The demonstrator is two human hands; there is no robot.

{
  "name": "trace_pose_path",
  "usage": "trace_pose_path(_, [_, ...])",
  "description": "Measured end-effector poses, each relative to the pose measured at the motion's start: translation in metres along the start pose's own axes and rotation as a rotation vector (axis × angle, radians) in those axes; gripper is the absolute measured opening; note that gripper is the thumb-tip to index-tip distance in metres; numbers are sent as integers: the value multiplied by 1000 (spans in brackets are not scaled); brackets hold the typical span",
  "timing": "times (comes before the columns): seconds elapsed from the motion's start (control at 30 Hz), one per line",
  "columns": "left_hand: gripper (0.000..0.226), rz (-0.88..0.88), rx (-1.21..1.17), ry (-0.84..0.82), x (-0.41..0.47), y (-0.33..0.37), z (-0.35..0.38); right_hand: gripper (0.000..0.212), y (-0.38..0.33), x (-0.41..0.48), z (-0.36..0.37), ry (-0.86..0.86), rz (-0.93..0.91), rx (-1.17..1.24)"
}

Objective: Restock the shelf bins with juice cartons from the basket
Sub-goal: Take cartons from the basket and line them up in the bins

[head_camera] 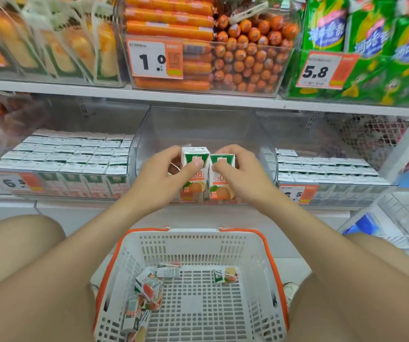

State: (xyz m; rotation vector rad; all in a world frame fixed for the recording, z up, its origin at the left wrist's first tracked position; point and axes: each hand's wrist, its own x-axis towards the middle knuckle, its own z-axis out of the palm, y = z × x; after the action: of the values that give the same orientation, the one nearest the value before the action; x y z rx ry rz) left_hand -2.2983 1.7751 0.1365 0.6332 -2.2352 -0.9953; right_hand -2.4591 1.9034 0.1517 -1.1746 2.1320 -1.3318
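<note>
Two small orange-juice cartons stand side by side at the front of the clear middle shelf bin [154,134]. My left hand [166,171] grips the left carton [194,177], thumb across its front. My right hand [240,171] grips the right carton [222,186] the same way. Below, between my knees, a white basket with an orange rim [255,245] holds several more loose cartons [149,287] at its left, and one lone carton [224,275] toward the right.
Clear bins to the left [58,166] and right [326,174] are packed with upright cartons behind price tags. The shelf above carries orange sausages [245,55], bread packs and green bags. A white wire rack [395,215] stands at the right.
</note>
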Motion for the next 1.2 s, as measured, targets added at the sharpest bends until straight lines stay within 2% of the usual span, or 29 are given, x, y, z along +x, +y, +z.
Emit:
trace_pose_path(0.13, [29,19,12,36,14,3,11,17,-8,22,-19,128,-187,-169])
trace_pose_path(0.3, [25,-87,-118,148,18,-6,37,26,22,51,-39,65,-369,-442])
trace_pose_path(0.4, [22,-135,-153,159,23,-7,42,30,39,68,-47,-13,-344,-678])
trace_pose_path(0.53, [23,-181,-249,119,29,-8,42,30,43,78,-44,-101,-233,-811])
trace_pose_path(0.63, [24,-208,-215,95,31,-10,41,25,50,83,-34,-173,-192,-905])
trace_pose_path(0.7, [32,-206,-142,82,31,-13,39,23,51,86,-29,-242,-163,-948])
trace_pose_path(0.8, [48,-202,-87,31,30,-17,35,33,48,87,-29,-345,-107,-915])
trace_pose_path(0.93, [47,-128,-92,6,27,-21,31,39,40,82,-40,-318,-48,-775])
trace_pose_path(1.0, [43,-73,-87,3,28,-20,31,44,28,75,-43,-263,-87,-543])
trace_pose_path(1.07, [40,-8,-104,-16,29,-17,33,51,16,63,-42,-262,-153,-208])
trace_pose_path(1.1, [40,35,-114,-31,30,-14,35,49,13,58,-42,-259,-193,-133])
trace_pose_path(1.2, [38,155,-79,-28,33,-8,43,32,10,48,-44,-184,-327,-219])
